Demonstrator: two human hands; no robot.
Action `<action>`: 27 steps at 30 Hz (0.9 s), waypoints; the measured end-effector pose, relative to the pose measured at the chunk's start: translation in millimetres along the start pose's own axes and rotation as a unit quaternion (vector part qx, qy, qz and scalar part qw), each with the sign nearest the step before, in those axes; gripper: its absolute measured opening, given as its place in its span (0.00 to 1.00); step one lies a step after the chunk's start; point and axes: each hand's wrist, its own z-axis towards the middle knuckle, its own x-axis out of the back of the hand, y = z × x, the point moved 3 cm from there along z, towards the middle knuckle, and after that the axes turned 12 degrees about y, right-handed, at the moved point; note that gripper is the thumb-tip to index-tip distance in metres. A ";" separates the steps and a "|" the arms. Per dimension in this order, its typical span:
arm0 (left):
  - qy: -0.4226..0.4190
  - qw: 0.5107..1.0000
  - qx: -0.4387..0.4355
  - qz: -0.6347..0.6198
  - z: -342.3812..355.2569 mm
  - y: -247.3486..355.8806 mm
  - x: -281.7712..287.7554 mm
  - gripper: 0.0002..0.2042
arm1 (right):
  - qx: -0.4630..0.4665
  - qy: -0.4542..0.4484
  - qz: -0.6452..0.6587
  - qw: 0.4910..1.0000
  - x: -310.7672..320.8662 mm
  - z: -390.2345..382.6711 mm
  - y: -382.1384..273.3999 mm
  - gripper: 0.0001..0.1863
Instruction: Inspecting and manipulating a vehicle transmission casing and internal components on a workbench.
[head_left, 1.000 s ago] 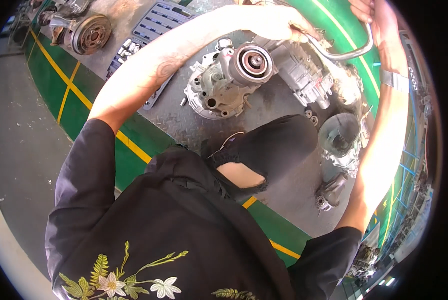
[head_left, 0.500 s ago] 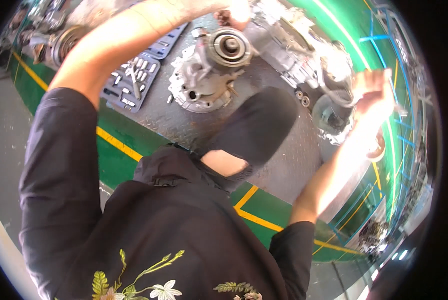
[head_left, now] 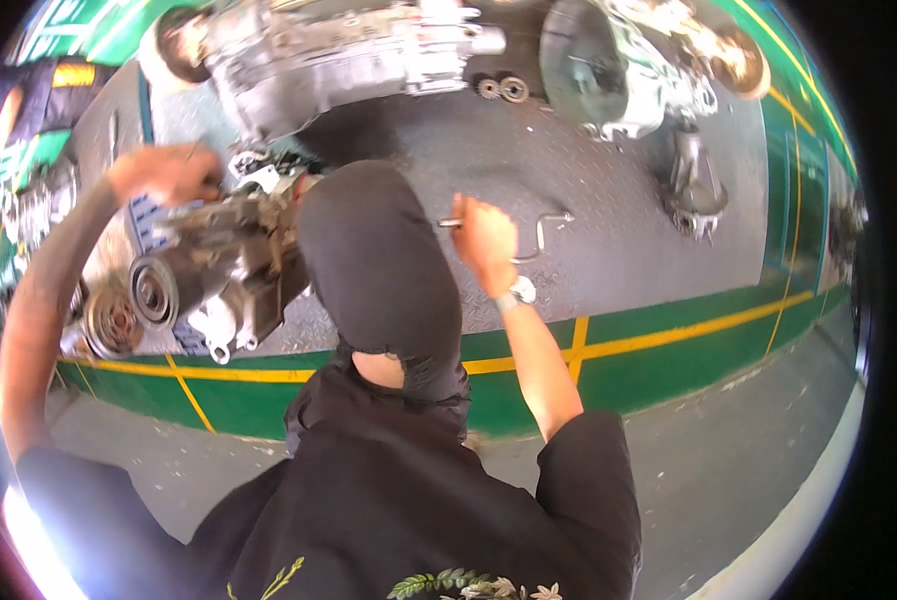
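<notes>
Crank wrench [head_left: 528, 236] on floor plate [head_left: 608, 250] right of knee [head_left: 368, 250], gearbox housing [head_left: 218, 270] left, two gears [head_left: 500, 88] beyond.

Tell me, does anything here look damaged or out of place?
Two small loose gears lie bare on the grey metal floor plate, apart from the big grey metal gearbox housings. The black trouser knee is torn open. The right hand grips a bent silver crank wrench.

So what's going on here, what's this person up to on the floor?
A person is crouched over gearbox parts on a metal floor plate. Their right hand grips a bent metal crank handle, held just above the plate. Their left hand rests on top of a gearbox housing beside their raised knee. Another large transmission case and a bell housing lie further off.
</notes>
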 end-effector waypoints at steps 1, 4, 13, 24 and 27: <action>0.011 1.000 0.026 -0.002 -12.8 -2.3 -4.3 0.19 | -0.015 -0.031 0.025 0.999 -19.3 1.4 -7.0 0.16; 0.005 0.998 0.043 -0.037 -10.5 -8.5 -16.9 0.19 | -0.042 -0.038 0.035 0.998 -76.7 4.1 -0.2 0.11; 0.063 0.996 -0.028 -0.052 2.4 -15.2 -20.2 0.23 | -0.034 0.005 -0.028 0.999 -159.2 -2.7 8.4 0.13; 0.412 0.897 0.140 -0.081 -73.2 38.6 24.3 0.17 | 0.376 -0.286 0.578 0.665 -25.1 138.5 -245.5 0.15; 0.487 0.813 0.199 -0.249 -119.3 84.6 -17.2 0.29 | 0.581 -0.235 0.482 0.612 -28.2 120.9 -285.8 0.13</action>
